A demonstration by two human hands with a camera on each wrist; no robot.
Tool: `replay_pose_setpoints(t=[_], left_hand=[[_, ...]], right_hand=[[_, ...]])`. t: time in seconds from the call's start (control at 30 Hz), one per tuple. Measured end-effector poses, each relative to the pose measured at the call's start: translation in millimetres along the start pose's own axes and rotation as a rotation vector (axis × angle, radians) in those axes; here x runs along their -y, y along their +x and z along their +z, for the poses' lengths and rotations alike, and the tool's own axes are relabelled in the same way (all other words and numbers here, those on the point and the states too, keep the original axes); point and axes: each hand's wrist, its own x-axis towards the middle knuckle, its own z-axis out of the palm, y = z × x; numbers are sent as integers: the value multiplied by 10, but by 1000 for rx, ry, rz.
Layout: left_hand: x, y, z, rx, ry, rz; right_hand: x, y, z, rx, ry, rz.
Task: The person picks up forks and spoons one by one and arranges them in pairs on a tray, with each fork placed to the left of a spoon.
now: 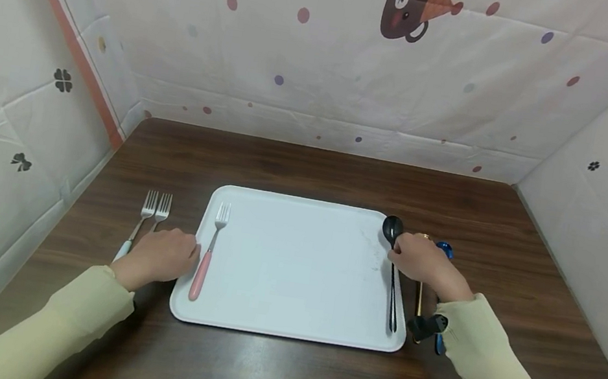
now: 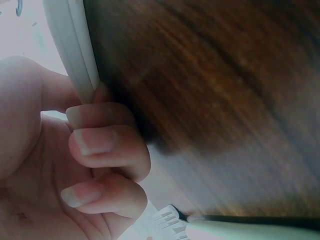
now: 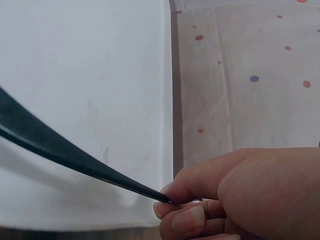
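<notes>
A white rectangular tray (image 1: 292, 266) lies on the wooden table. My left hand (image 1: 161, 258) grips its left rim; in the left wrist view, thumb and index finger pinch the tray edge (image 2: 80, 55) while the other fingers curl beside it. Inside the tray's left side lies a fork with a pink handle (image 1: 200, 275). Over the right side, my right hand (image 1: 427, 262) pinches a black spoon (image 1: 393, 301) just below its bowl, the handle pointing toward me. The right wrist view shows thumb and fingertips on the spoon's thin neck (image 3: 135, 185).
Two forks (image 1: 149, 204) lie left of the tray, one with a pale handle, partly behind my left hand. Right of the tray, a gold utensil (image 1: 420, 295) and a blue utensil (image 1: 445, 247) are partly hidden by my right hand. Patterned cloth walls (image 1: 325, 48) enclose the table.
</notes>
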Motion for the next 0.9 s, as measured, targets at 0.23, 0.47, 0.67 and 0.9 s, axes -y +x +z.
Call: replay_pose_setpoints(t=[0.23,0.47,0.67,0.9], left_hand=[[2,12,3,-9,-1,5],[3,17,13,-15,2,8],[0,16,14,-19,6,5],[8,21,27,-22,11,9]], right_hand=[[86,56,16,-8,12,7],[148,89,28,3,24,18],[192,119,50,6,29,13],[248,163,74,9,28,12]])
